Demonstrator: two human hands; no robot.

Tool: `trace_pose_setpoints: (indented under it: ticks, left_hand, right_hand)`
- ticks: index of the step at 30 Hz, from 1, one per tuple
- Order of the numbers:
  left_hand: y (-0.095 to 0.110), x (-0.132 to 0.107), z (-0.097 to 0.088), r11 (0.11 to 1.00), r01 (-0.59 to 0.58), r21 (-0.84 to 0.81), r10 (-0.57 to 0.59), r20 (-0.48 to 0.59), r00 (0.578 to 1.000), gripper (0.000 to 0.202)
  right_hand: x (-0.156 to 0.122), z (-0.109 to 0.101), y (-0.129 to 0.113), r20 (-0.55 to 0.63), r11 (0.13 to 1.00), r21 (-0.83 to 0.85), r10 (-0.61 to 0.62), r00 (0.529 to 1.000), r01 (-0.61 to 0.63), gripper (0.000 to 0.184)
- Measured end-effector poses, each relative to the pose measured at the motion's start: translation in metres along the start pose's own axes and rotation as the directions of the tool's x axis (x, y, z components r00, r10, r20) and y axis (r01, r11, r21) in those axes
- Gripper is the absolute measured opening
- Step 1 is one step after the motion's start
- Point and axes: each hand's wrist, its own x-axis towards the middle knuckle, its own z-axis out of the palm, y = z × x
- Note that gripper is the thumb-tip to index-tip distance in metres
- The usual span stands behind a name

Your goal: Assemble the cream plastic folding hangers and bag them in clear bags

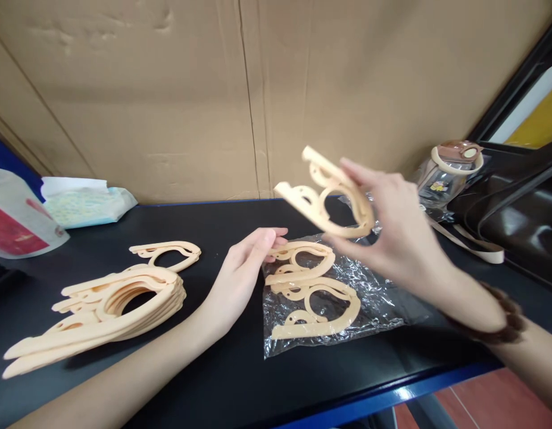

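Observation:
My right hand (394, 220) holds a beige folded plastic hanger (360, 208) up above a clear plastic bag (374, 298), thumb and fingers gripping its curved end. Two similar folded hangers, a far one (327, 262) and a near one (347, 319), lie in the bag. At the bag's upper left corner is my left hand (244, 268), its thumb pressed towards the fingers beside the far hanger. Whatever lies between those fingertips is hidden. To the left rests a stack of folded hangers (168, 298), with a single hanger (193, 253) just behind it.
A cardboard wall (190, 119) rises behind the black table (222, 381). At left stand a white-and-red container (21, 220) and a tissue pack (92, 205). A clear bottle (445, 179) with a strap and a dark bag (521, 220) are at right.

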Motion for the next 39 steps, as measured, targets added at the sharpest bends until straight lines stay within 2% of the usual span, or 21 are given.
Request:
trace_pose_setpoints:
  ticks: [2,3,5,8,10,14,17,20,27,29,32,35,39]
  left_hand:
    - [-0.001,0.000,-0.003,0.958,-0.133,0.254,0.122,0.058,0.991,0.039]
    - [-0.002,-0.001,-0.004,0.910,-0.206,0.359,0.176,0.115,0.978,0.038]
    - [-0.003,-0.001,-0.006,0.802,-0.330,0.498,0.231,0.250,0.940,0.037]
    - [-0.007,0.001,-0.005,0.708,-0.405,0.578,0.179,0.407,0.896,0.042]
    - [-0.009,0.002,-0.005,0.679,-0.400,0.615,0.111,0.453,0.885,0.044]
    - [-0.014,0.004,-0.005,0.661,-0.351,0.663,-0.009,0.475,0.880,0.050]
    - [-0.016,0.003,-0.006,0.644,-0.344,0.684,-0.046,0.483,0.875,0.053]
    - [-0.017,0.002,-0.007,0.631,-0.354,0.690,-0.046,0.489,0.871,0.053]
    - [-0.017,0.003,-0.006,0.636,-0.354,0.686,-0.043,0.489,0.871,0.054]
    - [-0.017,0.003,-0.005,0.645,-0.353,0.678,-0.039,0.490,0.871,0.055]
    - [-0.016,0.003,-0.005,0.654,-0.350,0.671,-0.039,0.491,0.870,0.055]
    - [-0.016,0.002,-0.005,0.653,-0.354,0.669,-0.036,0.494,0.869,0.055]
    - [-0.017,0.002,-0.005,0.656,-0.355,0.666,-0.030,0.493,0.870,0.054]
  right_hand:
    - [-0.002,-0.016,0.017,0.004,0.998,-0.013,0.055,0.998,-0.055,0.070]
    - [-0.006,-0.024,0.026,0.003,0.998,-0.022,0.060,0.998,-0.060,0.071]
    - [-0.021,-0.034,0.044,0.075,0.994,-0.091,0.068,0.995,-0.061,0.072]
    - [-0.052,-0.041,0.067,0.229,0.980,-0.200,0.054,0.972,-0.007,0.062]
    - [-0.072,-0.042,0.077,0.340,0.975,-0.221,0.058,0.939,0.019,0.059]
    - [-0.096,-0.046,0.084,0.502,0.994,-0.111,0.067,0.862,-0.012,0.064]
    - [-0.098,-0.050,0.082,0.592,0.989,0.046,0.084,0.802,-0.138,0.075]
    - [-0.092,-0.053,0.081,0.644,0.949,0.161,0.108,0.757,-0.272,0.079]
    - [-0.074,-0.050,0.088,0.765,0.805,0.374,0.011,0.643,-0.459,0.083]
    - [-0.070,-0.048,0.089,0.787,0.786,0.376,0.008,0.616,-0.491,0.085]
    - [-0.066,-0.045,0.088,0.810,0.827,0.324,0.008,0.587,-0.458,0.084]
    - [-0.064,-0.043,0.086,0.811,0.886,0.223,0.063,0.582,-0.406,0.078]
    - [-0.060,-0.046,0.088,0.824,0.896,0.143,0.128,0.552,-0.421,0.078]
